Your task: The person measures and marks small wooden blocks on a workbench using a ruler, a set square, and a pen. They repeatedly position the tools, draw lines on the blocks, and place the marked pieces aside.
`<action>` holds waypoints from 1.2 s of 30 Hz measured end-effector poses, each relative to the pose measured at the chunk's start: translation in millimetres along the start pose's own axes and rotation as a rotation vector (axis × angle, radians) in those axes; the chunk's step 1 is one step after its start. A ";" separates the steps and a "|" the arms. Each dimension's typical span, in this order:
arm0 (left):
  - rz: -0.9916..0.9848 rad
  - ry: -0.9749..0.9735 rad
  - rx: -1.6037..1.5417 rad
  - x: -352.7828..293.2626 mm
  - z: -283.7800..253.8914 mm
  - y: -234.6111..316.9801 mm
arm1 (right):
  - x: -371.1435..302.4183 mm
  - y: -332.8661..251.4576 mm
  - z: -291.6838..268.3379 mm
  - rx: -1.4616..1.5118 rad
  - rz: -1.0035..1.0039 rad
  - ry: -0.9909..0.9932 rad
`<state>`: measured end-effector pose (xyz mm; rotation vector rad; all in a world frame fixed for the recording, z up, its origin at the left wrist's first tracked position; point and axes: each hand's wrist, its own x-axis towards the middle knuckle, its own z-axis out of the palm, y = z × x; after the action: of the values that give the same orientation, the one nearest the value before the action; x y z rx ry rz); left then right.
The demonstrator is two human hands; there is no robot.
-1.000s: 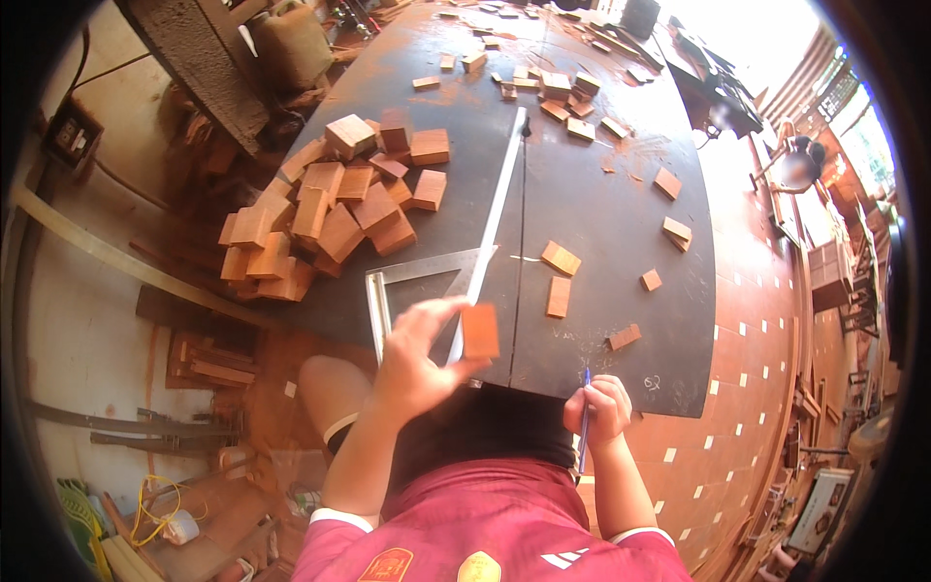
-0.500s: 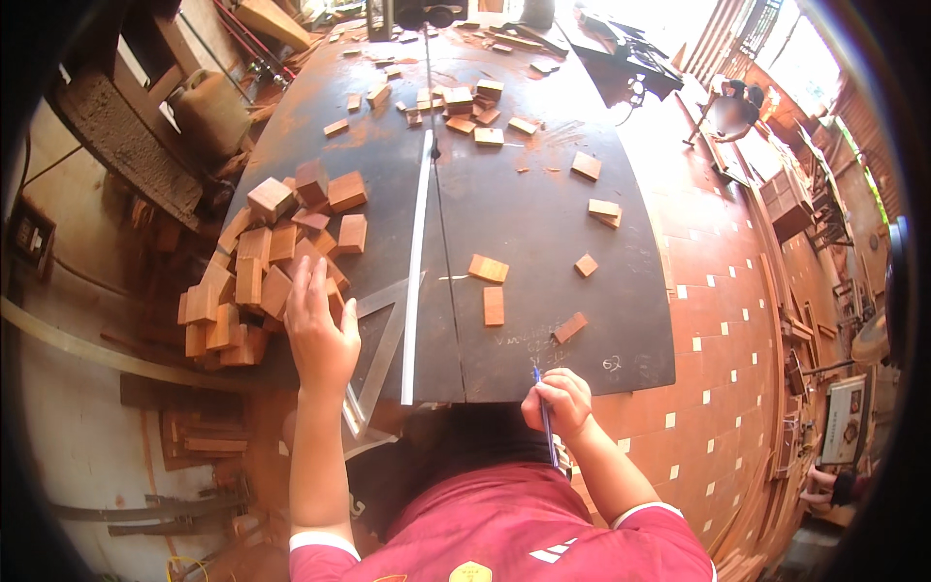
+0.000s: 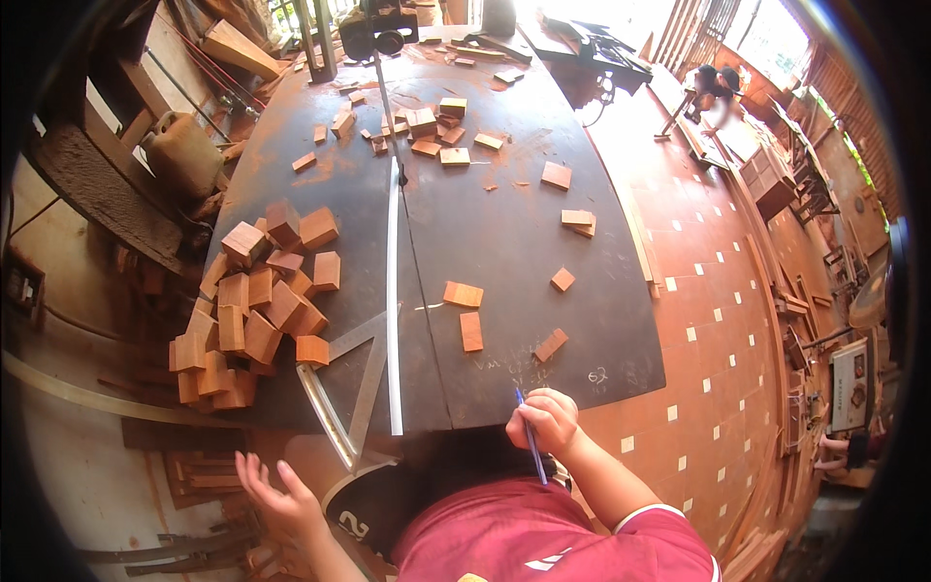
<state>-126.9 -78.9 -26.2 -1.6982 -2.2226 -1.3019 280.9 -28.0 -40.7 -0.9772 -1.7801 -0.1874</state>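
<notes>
My left hand (image 3: 276,500) is off the near-left edge of the dark tabletop (image 3: 524,242), fingers spread, palm turned up, with nothing in it. A heap of reddish-brown wooden blocks (image 3: 260,291) lies beyond it on the table's left side. Between heap and slot, a grey metal triangle frame (image 3: 367,393) juts over the near edge beside a long white strip (image 3: 394,291). My right hand (image 3: 545,419) grips a blue pen (image 3: 532,448) tip upward, just at the near edge. Past its knuckles are faint chalk marks and a small block (image 3: 551,344).
Loose blocks (image 3: 463,293) dot the right half, and a cluster of offcuts (image 3: 421,120) with sawdust lies farther back. A dark machine part (image 3: 380,34) stands at the far end. Another person (image 3: 713,92) is bent over at the far right, beyond the tiled floor (image 3: 693,291).
My left hand has left the block heap and drawn back below the table edge, turning palm up. The pen stays in my right hand. The whole view has shifted slightly.
</notes>
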 end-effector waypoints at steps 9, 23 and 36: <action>-0.458 -0.444 0.182 -161.3 17.8 -120.0 | -5.2 2.7 3.9 0.020 0.018 0.002; -1.084 -0.216 -0.381 -155.7 2.5 -49.8 | 238.6 188.0 78.9 -0.163 0.256 -0.272; -1.113 -0.353 -0.417 -22.5 48.9 -10.8 | 375.4 349.3 253.3 -0.389 1.056 -0.431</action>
<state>-106.2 -65.4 -75.2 -0.6541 -3.5259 -1.8085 296.1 535.6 55.7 -2.2308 -1.3695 0.3886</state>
